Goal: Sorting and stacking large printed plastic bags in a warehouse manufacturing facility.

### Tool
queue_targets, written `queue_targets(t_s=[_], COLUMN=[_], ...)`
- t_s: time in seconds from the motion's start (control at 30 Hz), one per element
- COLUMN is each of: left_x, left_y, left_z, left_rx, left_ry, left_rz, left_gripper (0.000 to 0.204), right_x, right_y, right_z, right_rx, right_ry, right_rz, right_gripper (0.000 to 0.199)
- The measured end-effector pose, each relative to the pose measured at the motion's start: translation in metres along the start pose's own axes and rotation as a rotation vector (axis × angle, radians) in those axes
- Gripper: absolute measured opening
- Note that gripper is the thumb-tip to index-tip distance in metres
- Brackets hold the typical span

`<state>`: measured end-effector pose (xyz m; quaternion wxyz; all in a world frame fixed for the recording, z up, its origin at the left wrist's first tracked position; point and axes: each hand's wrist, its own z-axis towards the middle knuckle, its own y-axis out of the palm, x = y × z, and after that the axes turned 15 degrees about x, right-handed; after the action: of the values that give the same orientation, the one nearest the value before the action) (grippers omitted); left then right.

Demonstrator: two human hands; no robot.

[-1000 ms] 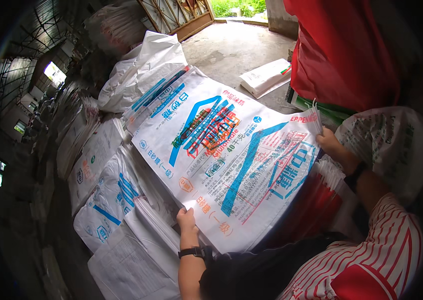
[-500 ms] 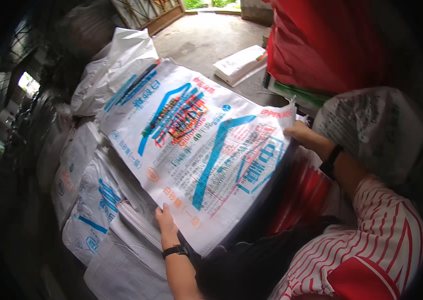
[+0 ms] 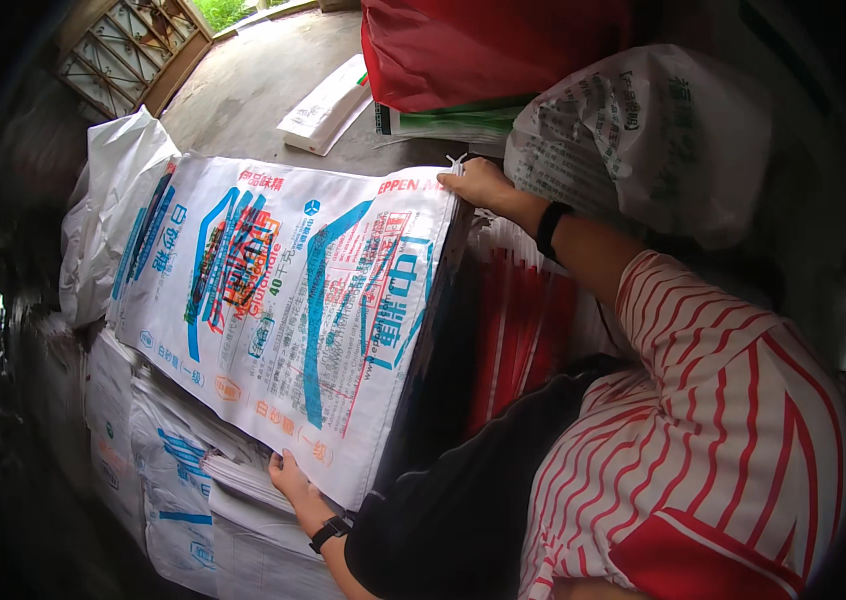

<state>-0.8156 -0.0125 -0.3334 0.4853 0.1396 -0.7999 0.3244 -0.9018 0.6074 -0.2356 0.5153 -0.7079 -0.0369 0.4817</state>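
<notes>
A large white woven sack (image 3: 343,300) with blue, red and orange print lies spread flat in front of me, over a pile of similar sacks. My right hand (image 3: 478,183) is closed on its far right corner, where a short bit of string sticks up. At the near edge, my left hand (image 3: 293,478) pinches the sack's border, thumb at the rim and the other fingers partly hidden. Folded sacks (image 3: 253,480) are stacked beneath and to the left of that hand.
A crumpled white sack (image 3: 118,200) stands at the left. Beyond lie a folded white sack (image 3: 328,105) on the concrete floor (image 3: 243,75), a big red bag (image 3: 483,50) and a stuffed whitish bag (image 3: 643,130). Red-striped sacks (image 3: 513,330) sit beside my leg.
The view has swung right, so the scene sits further left. The sack now lies flatter and squarer over the pile, with both hands still at its edges.
</notes>
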Motion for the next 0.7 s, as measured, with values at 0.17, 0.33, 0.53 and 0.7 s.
queue_targets(t_s=[0.17, 0.33, 0.53, 0.7], left_x=[0.013, 0.047, 0.057, 0.064], left_y=[-0.013, -0.039, -0.041, -0.046], left_z=[-0.022, -0.063, -0.128, -0.146], left_rx=[0.086, -0.046, -0.486, -0.513], left_ry=[0.001, -0.447, -0.405, -0.235], left_rz=[-0.017, -0.151, -0.240, -0.210], left_gripper=[0.049, 0.076, 0.081, 0.082], right_x=[-0.001, 0.009, -0.008, 0.006], right_y=[-0.005, -0.002, 0.015, 0.031], right_z=[-0.018, 0.012, 0.033, 0.050], right_rx=[0.131, 0.353, -0.153, -0.170], right_ry=[0.000, -0.280, -0.262, -0.369], right_rz=[-0.056, 0.004, -0.018, 0.079], right_gripper=[0.065, 0.064, 0.043, 0.026])
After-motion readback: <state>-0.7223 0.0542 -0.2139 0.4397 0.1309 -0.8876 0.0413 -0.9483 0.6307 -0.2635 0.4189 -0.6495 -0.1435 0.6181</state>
